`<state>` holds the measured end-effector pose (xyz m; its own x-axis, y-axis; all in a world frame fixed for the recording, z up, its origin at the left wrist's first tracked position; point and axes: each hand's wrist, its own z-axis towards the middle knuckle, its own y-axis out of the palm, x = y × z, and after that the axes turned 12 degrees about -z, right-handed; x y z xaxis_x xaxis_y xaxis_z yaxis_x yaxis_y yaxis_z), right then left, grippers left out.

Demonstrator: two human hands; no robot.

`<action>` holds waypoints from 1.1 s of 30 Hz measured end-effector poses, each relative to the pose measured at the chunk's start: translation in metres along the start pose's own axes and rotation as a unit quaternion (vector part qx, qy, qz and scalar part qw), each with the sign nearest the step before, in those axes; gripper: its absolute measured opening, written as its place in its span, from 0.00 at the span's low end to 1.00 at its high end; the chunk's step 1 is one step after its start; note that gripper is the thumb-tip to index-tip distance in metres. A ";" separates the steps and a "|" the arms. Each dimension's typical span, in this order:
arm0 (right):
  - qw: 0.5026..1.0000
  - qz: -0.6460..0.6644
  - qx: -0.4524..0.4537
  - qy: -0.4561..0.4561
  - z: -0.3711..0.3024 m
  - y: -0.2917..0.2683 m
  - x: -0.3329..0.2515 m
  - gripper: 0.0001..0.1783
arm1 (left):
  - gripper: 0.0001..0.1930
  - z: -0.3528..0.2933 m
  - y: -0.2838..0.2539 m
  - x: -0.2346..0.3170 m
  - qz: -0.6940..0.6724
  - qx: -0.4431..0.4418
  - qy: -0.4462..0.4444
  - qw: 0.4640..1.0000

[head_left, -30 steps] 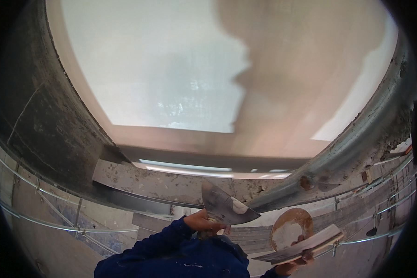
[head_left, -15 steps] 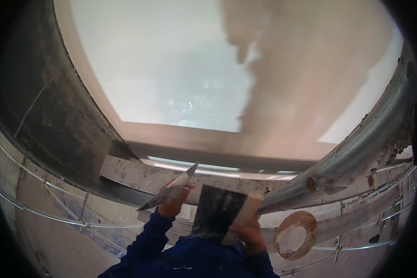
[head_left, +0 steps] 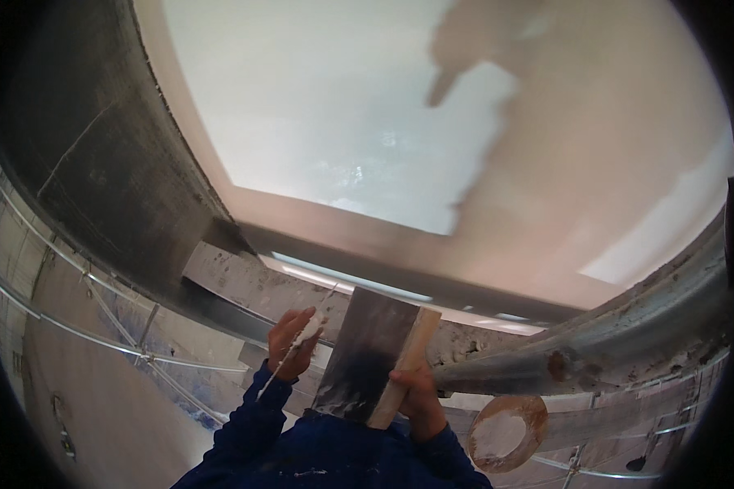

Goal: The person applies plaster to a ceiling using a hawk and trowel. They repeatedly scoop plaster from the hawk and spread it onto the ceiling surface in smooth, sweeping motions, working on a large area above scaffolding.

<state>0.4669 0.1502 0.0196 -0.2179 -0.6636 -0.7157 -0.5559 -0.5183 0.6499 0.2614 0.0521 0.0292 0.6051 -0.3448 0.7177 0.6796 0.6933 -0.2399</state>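
L hand (head_left: 289,346): fingers curled in, narrow, holding a thin blade (head_left: 275,375), seen approx. edge-on, w/ white paste (head_left: 310,328) by the fingertips. R hand (head_left: 420,399): closed on the wooden strip (head_left: 408,359) of the dark plate (head_left: 355,342); some fingers hidden behind, can't tell their exact pos.

Landmark = dark plate. It's tilted, broad face to cam., wooden strip along its R edge. Thin blade just L of it, gap visible btw the two. Blue garment (head_left: 342,452) right below the plate, lower end close to it; contact unclear.

Change: vs. 0.5 s ago, L blade has turned from face-on to edge-on, & plate leans more to the R at its top. Vs. 1 s ago, R hand has come in from beside the brown ring to front of chest. Meaning (judgement): action is now btw the two tools, paste on blade, neither apparently on the wall.

Further out: brown ring (head_left: 537,424) w/ pale middle, lower R of plate. Rough ledge (head_left: 253,273) upper L of plate. White wall panel (head_left: 318,98) above plate, w/ glossy spots & a big shadow (head_left: 563,163). Dark side wall (head_left: 81,147) far upper L; curved grey beam (head_left: 612,354) R; metal rails (head_left: 196,364) L.
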 end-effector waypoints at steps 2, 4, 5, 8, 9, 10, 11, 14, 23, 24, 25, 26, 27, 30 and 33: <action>1.000 0.019 0.023 0.006 0.005 -0.004 0.005 0.24 | 0.10 0.006 0.005 0.001 0.030 0.004 0.047 0.998; 0.998 0.037 0.046 0.008 0.014 -0.016 0.017 0.26 | 0.14 0.011 0.009 -0.005 0.009 0.006 0.071 0.997; 0.998 0.060 0.033 0.005 0.014 -0.013 0.016 0.25 | 0.16 0.013 0.009 -0.009 0.001 0.009 0.082 0.997; 0.996 0.094 -0.009 0.001 0.022 -0.007 0.011 0.25 | 0.22 0.024 0.009 -0.019 -0.004 -0.051 0.059 0.997; 0.996 0.085 -0.004 -0.009 0.024 -0.005 0.013 0.25 | 0.22 0.027 0.007 -0.023 -0.013 -0.061 0.062 0.996; 0.997 0.077 0.001 -0.019 0.026 0.000 0.014 0.25 | 0.23 0.028 0.004 -0.027 -0.021 -0.071 0.066 0.995; 0.997 0.068 0.005 -0.029 0.029 0.005 0.015 0.26 | 0.23 0.029 0.002 -0.032 -0.029 -0.081 0.070 0.994; 0.997 0.033 0.038 -0.056 0.039 0.032 0.017 0.26 | 0.30 0.032 -0.010 -0.047 0.017 -0.131 0.087 0.987; 0.997 0.070 0.031 -0.013 0.084 0.033 0.072 0.28 | 0.23 0.041 -0.058 -0.123 0.117 -0.193 0.150 0.963; 0.996 0.073 0.043 -0.022 0.086 0.038 0.075 0.28 | 0.23 0.045 -0.069 -0.124 0.123 -0.198 0.145 0.962; 0.995 0.079 0.047 -0.029 0.091 0.044 0.077 0.27 | 0.24 0.041 -0.076 -0.136 0.123 -0.184 0.156 0.963; 0.995 0.079 0.049 -0.034 0.095 0.043 0.076 0.27 | 0.26 0.035 -0.077 -0.144 0.107 -0.174 0.135 0.969; 0.991 0.102 0.051 -0.071 0.097 0.045 0.071 0.25 | 0.28 0.040 -0.088 -0.151 0.203 -0.243 0.187 0.930; 0.974 0.116 0.095 -0.171 0.094 0.023 0.050 0.19 | 0.29 0.011 -0.093 -0.191 0.160 -0.250 0.146 0.944; 0.908 0.115 0.238 -0.325 0.098 0.027 -0.014 0.17 | 0.29 -0.008 -0.098 -0.199 0.099 -0.190 0.058 0.975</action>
<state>0.3758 0.1980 0.0221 -0.7130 -0.1865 -0.6759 -0.6862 -0.0123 0.7273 0.0781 0.0478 -0.0957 0.7685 -0.3122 0.5584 0.6351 0.4777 -0.6070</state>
